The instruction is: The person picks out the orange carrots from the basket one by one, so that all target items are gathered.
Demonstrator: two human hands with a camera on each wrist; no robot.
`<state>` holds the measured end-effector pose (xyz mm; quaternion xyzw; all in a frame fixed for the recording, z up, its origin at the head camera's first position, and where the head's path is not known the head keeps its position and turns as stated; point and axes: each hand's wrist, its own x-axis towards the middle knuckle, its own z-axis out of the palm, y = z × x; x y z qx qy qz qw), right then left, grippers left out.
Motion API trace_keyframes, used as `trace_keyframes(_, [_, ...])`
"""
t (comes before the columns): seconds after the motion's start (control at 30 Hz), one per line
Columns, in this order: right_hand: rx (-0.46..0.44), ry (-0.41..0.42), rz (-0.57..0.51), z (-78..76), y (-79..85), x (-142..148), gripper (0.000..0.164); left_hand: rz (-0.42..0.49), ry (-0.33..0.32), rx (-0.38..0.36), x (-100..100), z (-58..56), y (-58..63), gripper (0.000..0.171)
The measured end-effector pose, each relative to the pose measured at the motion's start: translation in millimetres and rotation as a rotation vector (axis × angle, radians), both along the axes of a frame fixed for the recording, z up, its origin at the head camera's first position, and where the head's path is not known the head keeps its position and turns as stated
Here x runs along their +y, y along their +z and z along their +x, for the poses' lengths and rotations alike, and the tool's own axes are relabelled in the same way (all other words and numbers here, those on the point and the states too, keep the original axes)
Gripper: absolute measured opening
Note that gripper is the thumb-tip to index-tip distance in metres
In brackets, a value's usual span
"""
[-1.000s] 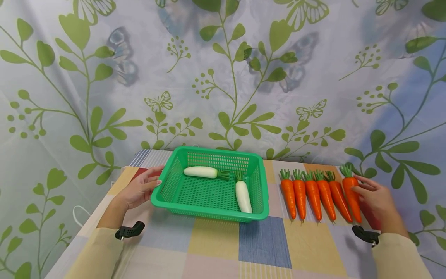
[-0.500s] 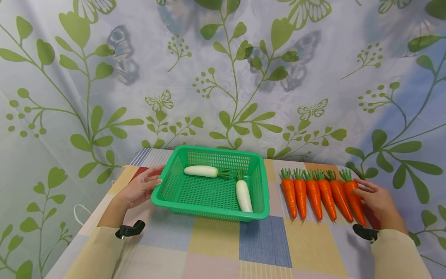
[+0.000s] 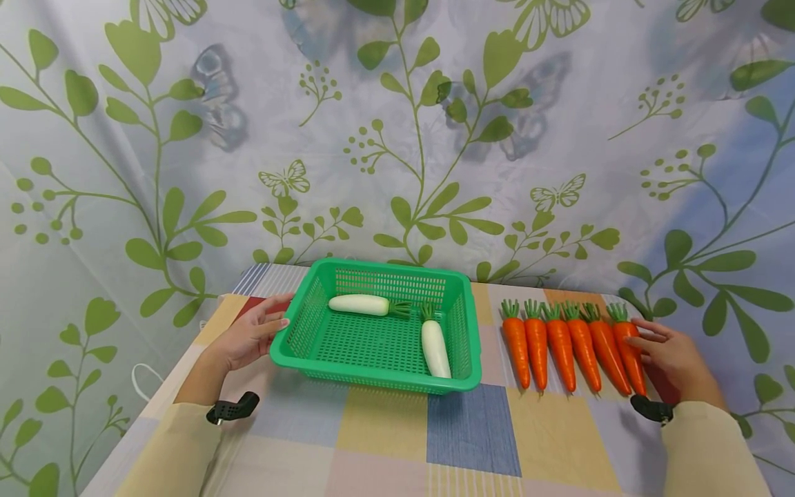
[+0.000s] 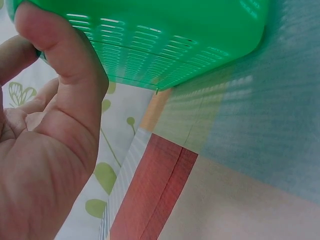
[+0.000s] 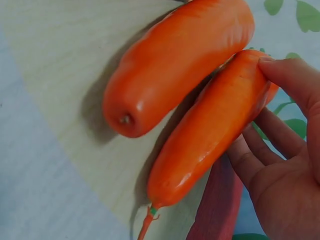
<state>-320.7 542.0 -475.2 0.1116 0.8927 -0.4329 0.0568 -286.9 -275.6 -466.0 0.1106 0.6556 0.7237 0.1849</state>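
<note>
My left hand [image 3: 251, 335] grips the left rim of a green plastic basket [image 3: 375, 384], its thumb [image 4: 62, 47] on the rim in the left wrist view. Inside the basket, one white radish [image 3: 359, 304] lies crosswise along the back and another white radish [image 3: 435, 348] points toward me at the right. On the table's right side, several orange carrots [image 3: 562, 352] lie in a row, green tops away from me. My right hand [image 3: 673, 355] holds the rightmost carrot [image 5: 205, 135] near its top, thumb on its upper side, fingers along its outer side.
A patchwork-patterned cloth [image 3: 385, 428] covers the table. Behind it hangs a curtain [image 3: 397, 138] printed with leaves and butterflies. A white cable [image 3: 139, 379] loops off the table's left edge. In the right wrist view the neighbouring carrot [image 5: 175, 65] lies close beside the held one.
The rightmost carrot's tip swung right and then back left, so it now lies closer to its neighbour. The right hand shifted slightly with it. The left hand and basket look unchanged.
</note>
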Motion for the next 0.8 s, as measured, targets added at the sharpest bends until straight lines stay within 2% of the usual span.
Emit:
trace_keyframes(0.3, [-0.014, 0.020, 0.068, -2.9, -0.3, -0.2, 0.090, -0.001, 0.003, -0.001, 0.1, -0.5, -0.7, 0.065])
trace_keyframes(0.6, [-0.033, -0.015, 0.057, 0.2, 4.5, -6.0, 0.092, 0.015, -0.019, 0.012, -0.5, -2.0, -2.1, 0.066])
trace_keyframes(0.8, [-0.055, -0.022, 0.024, -1.5, 1.5, -2.0, 0.095, 0.013, -0.020, 0.012, -0.4, -1.6, -1.3, 0.066])
